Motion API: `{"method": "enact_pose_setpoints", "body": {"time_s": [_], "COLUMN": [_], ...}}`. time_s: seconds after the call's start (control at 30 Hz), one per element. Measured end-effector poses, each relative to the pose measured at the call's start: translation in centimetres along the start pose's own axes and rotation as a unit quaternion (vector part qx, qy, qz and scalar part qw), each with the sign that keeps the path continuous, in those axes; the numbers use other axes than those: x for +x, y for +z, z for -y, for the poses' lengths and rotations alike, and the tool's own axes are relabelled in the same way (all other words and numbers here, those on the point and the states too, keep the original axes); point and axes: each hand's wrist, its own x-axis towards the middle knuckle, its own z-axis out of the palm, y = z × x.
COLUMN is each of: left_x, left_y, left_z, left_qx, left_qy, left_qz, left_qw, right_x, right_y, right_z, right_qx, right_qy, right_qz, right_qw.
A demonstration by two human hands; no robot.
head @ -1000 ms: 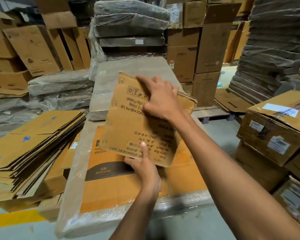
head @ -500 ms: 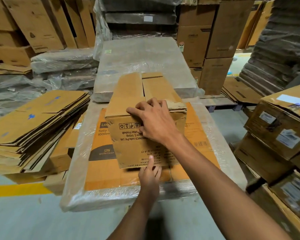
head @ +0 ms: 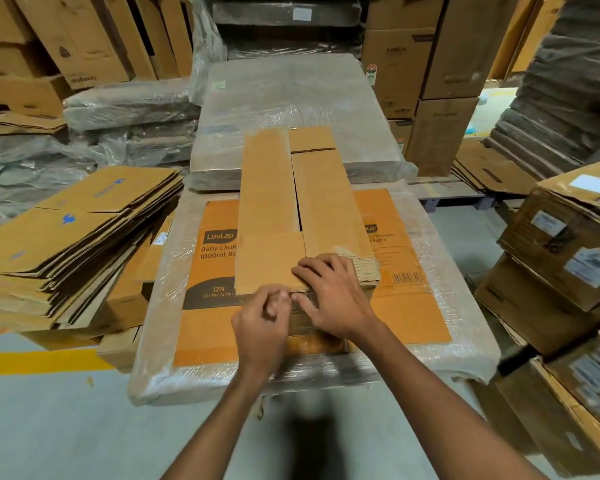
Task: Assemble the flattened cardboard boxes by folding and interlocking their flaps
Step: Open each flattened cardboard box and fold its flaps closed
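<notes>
Now, head view: a person's two bare forearms reach forward and down to a box on a plastic-wrapped stack.
Box: the cardboard box (head: 321, 317) stands on the near middle of the wrapped stack (head: 465, 355), over an orange printed sheet (head: 406, 317) marked "LuvLap".
Top flaps: a long left flap (head: 267, 209) and a right flap (head: 326, 206) lie side by side across the top, a narrow dark slit between them; a small flap (head: 310, 138) shows at the far end.
Right hand: the right hand (head: 329, 292) lies with spread fingers on the near end of the flaps, thumb down over the front edge, pressing rather than grasping.
Left hand: the left hand (head: 260, 323) sits at the near edge of the left flap, just beside the right hand, fingers curled; whether it pinches the edge cannot be told.
Torn edge: ragged corrugation (head: 364, 268) shows at the near right corner, touching the right fingertips.
Left side: a pile of flattened boxes (head: 66, 244) leans just beside the wrapped stack.
Behind: a second wrapped stack (head: 291, 98) lies flat past the box.
Right side: labelled cartons (head: 568, 244) are stacked near the wrapped stack.
Floor: grey floor (head: 66, 427) with a yellow line (head: 32, 362).
</notes>
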Motion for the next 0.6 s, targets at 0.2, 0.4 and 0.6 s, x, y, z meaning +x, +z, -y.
{"method": "enact_pose_setpoints", "body": {"time_s": [0.2,0.4,0.6], "left_x": [10.6,13.7,12.9], "left_y": [1.2,3.3,3.5], "left_z": [0.1,2.1,3.5], "left_qx": [0.138,0.205,0.277], "left_qy": [0.052,0.076,0.11], "left_qz": [0.125,0.184,0.185], "left_qw": [0.981,0.958,0.937], "right_x": [2.7,8.5,10.6], "right_y": [-0.8,-2.2,-2.9], "right_z": [0.4,-0.7,-1.8], "right_qx": [0.064,0.007,-0.09], "right_qy": [0.104,0.178,0.14], "right_qz": [-0.012,0.115,0.223], "right_qw": [0.992,0.977,0.96]}}
